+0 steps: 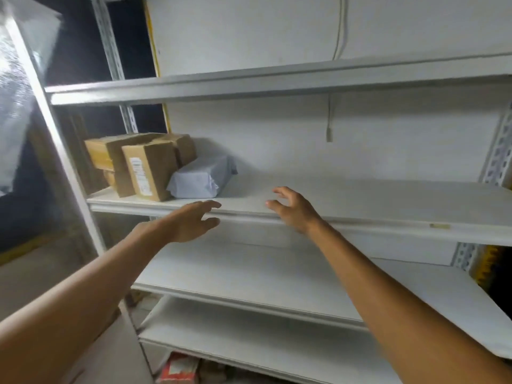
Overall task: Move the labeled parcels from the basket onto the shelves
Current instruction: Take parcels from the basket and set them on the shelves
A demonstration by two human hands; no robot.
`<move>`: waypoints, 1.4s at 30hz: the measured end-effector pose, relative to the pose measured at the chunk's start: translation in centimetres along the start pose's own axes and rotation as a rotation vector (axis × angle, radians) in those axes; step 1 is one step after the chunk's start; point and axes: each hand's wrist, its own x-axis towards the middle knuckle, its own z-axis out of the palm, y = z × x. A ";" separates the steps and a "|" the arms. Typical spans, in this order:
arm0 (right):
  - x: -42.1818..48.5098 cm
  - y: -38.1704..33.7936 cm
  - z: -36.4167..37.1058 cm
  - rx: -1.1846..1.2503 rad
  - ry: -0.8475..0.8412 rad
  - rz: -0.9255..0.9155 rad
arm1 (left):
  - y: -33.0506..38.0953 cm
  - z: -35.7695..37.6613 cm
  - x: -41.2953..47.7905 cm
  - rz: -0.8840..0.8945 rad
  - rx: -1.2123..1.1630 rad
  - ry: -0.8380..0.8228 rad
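Note:
A white shelf board (360, 200) runs across the middle of the view. At its left end stand brown cardboard parcels: a large box (110, 153) at the back and a smaller one with a barcode label (151, 170) leaning in front. A grey wrapped parcel (199, 176) lies to their right. My left hand (194, 221) hovers at the shelf's front edge, just below and right of the grey parcel, fingers relaxed and holding nothing. My right hand (293, 207) is over the shelf edge further right, fingers loosely spread, empty. The basket is out of view.
Another shelf (249, 84) runs above, and two lower shelves (277, 275) sit below. A white cable (329, 126) hangs against the back wall. Perforated metal uprights (498, 151) frame the unit. A red-and-white item (177, 370) lies at the bottom.

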 end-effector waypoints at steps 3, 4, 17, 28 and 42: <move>1.6 -1.3 2.4 -0.011 -0.102 -0.027 | -2.4 -2.0 -0.6 -0.060 0.016 0.050; 2.1 -1.8 3.1 -0.014 -0.120 -0.031 | -3.0 -2.5 -0.7 -0.068 0.038 0.062; 11.0 -4.8 9.8 -0.090 -0.158 -0.044 | -11.9 -6.6 3.9 -0.007 0.028 0.108; 20.8 -2.7 13.5 -0.011 -0.116 0.011 | -17.2 -5.4 15.1 0.071 0.027 0.152; 36.4 1.6 17.4 0.390 -0.097 0.241 | -18.6 -2.5 29.7 0.138 0.230 0.187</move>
